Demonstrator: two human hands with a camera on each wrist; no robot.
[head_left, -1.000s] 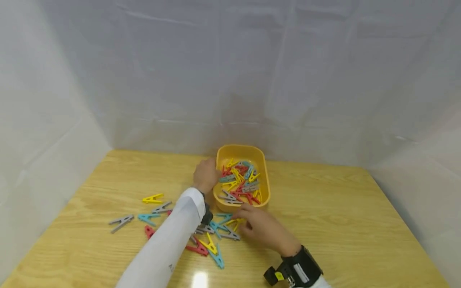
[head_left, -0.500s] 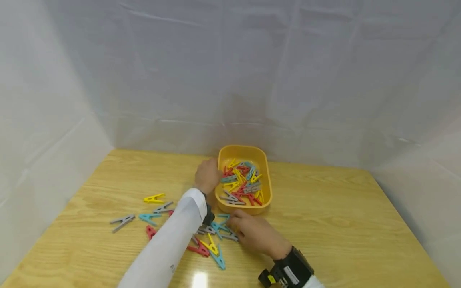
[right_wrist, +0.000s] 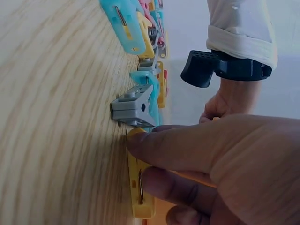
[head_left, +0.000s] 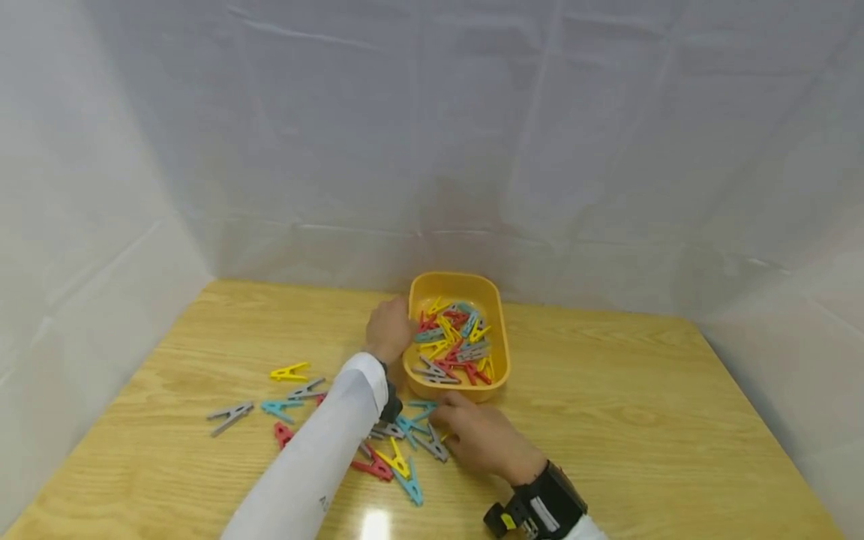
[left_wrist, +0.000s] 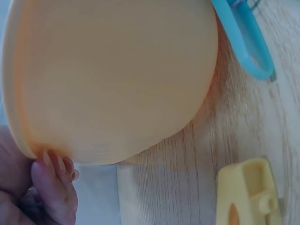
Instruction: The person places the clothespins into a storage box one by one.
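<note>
A yellow tub (head_left: pixel 501 330) full of coloured clothespins (head_left: pixel 454 341) stands on the wooden table. My left hand (head_left: pixel 390 328) grips its left rim; in the left wrist view the fingertips (left_wrist: pixel 52 180) curl under the tub's edge (left_wrist: pixel 117 70). My right hand (head_left: pixel 472 433) lies on a loose pile of clothespins (head_left: pixel 398 450) in front of the tub. In the right wrist view its fingers (right_wrist: pixel 187 150) pinch a yellow clothespin (right_wrist: pixel 138 197) lying flat on the wood, just beside a grey clothespin (right_wrist: pixel 133 108).
More pins lie loose to the left: a yellow one (head_left: pixel 289 371), a grey one (head_left: pixel 229 416), a blue one (head_left: pixel 278 409) and a red one (head_left: pixel 280 433). White sheeting (head_left: pixel 432 150) walls in the table on three sides. Bare wood (head_left: pixel 641 405) stretches right of the tub.
My right hand has slid a little left and closer over the pile, settling its fingers on the yellow clothespin. The left hand has stayed on the tub's rim.
</note>
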